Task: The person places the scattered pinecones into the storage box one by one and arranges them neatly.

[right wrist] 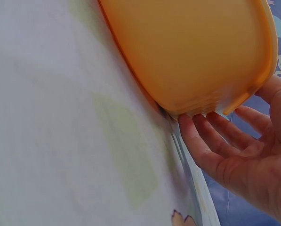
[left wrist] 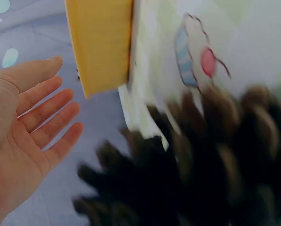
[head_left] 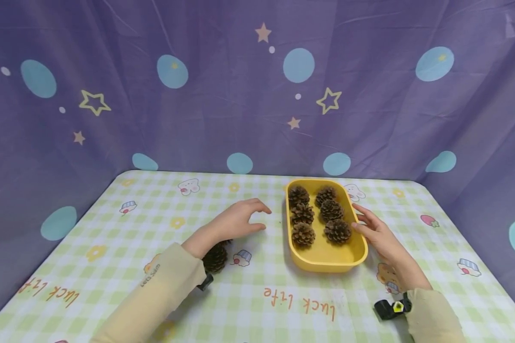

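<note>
Six cones (head_left: 303,234) sit in two rows of three inside the yellow tray (head_left: 322,259), which rests on the checked cloth (head_left: 111,228) over the table. The right hand (head_left: 375,233) lies along the tray's right side, fingers nearly straight and only gently bent, their tips touching the wall below the rim. From the right wrist view those fingers (right wrist: 201,146) press against the tray (right wrist: 187,56) close to where it meets the cloth (right wrist: 60,117), with the thumb lying against the rim on the far side of them; nothing is clasped in the palm.

The left hand (head_left: 236,221) hovers over the cloth a little left of the tray, palm down, fingers spread and slightly arched, thumb pointing toward the tray. It holds nothing. The left wrist view shows the same hand (left wrist: 22,136) with fingers (left wrist: 46,106) straight and apart, the tray (left wrist: 102,42) just beyond the fingertips.

One loose cone (head_left: 215,257) lies on the cloth behind the left hand, tucked against the underside of the wrist, well back from the fingertips. In the wrist view it (left wrist: 201,165) fills the lower frame as a dark blur, so I cannot tell whether it touches the wrist. A cupcake print (left wrist: 194,54) shows on the cloth (left wrist: 253,33) between that cone and the tray.

Both sleeves are pale cream; a black strap (head_left: 392,307) wraps the right wrist. Purple cloth (head_left: 240,95) with stars and blue dots hangs behind the table.
</note>
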The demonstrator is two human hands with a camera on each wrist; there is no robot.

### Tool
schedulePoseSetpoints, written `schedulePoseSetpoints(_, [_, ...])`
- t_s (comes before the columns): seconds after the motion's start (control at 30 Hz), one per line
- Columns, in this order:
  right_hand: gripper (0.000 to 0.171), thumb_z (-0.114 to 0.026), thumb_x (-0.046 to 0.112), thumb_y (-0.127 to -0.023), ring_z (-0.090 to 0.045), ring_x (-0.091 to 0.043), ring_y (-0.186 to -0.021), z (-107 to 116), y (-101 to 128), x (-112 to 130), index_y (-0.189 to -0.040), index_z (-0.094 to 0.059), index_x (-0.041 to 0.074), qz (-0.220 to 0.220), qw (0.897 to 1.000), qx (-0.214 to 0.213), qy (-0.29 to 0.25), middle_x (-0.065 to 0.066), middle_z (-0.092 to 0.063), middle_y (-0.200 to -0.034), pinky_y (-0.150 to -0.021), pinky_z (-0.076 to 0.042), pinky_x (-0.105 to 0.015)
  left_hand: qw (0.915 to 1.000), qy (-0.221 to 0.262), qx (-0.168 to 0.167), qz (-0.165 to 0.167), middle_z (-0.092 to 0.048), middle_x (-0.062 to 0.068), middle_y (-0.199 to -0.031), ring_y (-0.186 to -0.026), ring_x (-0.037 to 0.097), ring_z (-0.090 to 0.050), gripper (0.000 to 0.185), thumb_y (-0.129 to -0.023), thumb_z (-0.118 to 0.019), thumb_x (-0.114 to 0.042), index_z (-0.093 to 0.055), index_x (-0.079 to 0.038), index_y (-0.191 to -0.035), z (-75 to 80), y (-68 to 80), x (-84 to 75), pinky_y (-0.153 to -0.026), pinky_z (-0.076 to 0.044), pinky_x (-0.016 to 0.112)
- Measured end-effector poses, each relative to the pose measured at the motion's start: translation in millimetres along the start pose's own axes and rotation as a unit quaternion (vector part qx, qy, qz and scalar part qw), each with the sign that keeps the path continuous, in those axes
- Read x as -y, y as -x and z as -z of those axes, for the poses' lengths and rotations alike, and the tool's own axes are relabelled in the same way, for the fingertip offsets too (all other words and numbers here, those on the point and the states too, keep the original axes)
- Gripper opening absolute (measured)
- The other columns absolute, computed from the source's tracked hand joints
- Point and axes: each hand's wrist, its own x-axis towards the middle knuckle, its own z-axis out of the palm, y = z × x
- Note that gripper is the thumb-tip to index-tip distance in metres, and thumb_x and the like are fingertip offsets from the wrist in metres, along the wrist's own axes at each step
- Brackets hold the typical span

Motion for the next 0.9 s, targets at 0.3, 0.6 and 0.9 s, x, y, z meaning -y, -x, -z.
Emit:
schedulePoseSetpoints(0.3, [0.064, -0.048, 0.026, -0.095, -0.055, 0.003, -0.096, 0.2, 0.1, -0.7, -0.147, -0.013, 0.013, 0.0, 1.0, 0.002, -0.002, -0.025, -0.029, -0.139, -0.079, -0.052, -0.029, 0.9998, 0.013, -0.004, 0.014, -0.058, 0.005, -0.113, -0.099, 0.024, -0.056, 0.035, -0.084, -0.066, -0.019, -0.059, -0.008, -0.116, 3.3, 11.8, 20.4, -0.084, -0.047, 0.035])
schedulePoseSetpoints(0.6, [0.063, -0.048, 0.025, -0.095, -0.055, 0.003, -0.096, 0.7, -0.4, -0.6, -0.147, -0.013, 0.013, 0.0, 1.0, 0.0, -0.001, -0.026, -0.029, -0.139, -0.079, -0.052, -0.03, 0.9959, 0.059, 0.039, 0.058, -0.056, 0.006, -0.119, -0.109, 0.025, -0.052, 0.042, -0.084, -0.065, -0.022, -0.056, -0.008, -0.123, 5.9, 27.2, 42.4, -0.09, -0.044, 0.039])
schedulePoseSetpoints(0.9, [0.062, -0.047, 0.023, -0.096, -0.054, 0.004, -0.096, 0.4, -0.8, -1.2, -0.147, -0.014, 0.012, 0.001, 1.0, -0.002, -0.003, -0.026, -0.029, -0.139, -0.079, -0.052, -0.028, 0.9903, 0.08, 0.082, 0.079, -0.059, 0.007, -0.114, -0.108, 0.027, -0.053, 0.042, -0.082, -0.067, -0.023, -0.057, -0.005, -0.119, 5.1, 36.4, 52.8, -0.09, -0.044, 0.041])
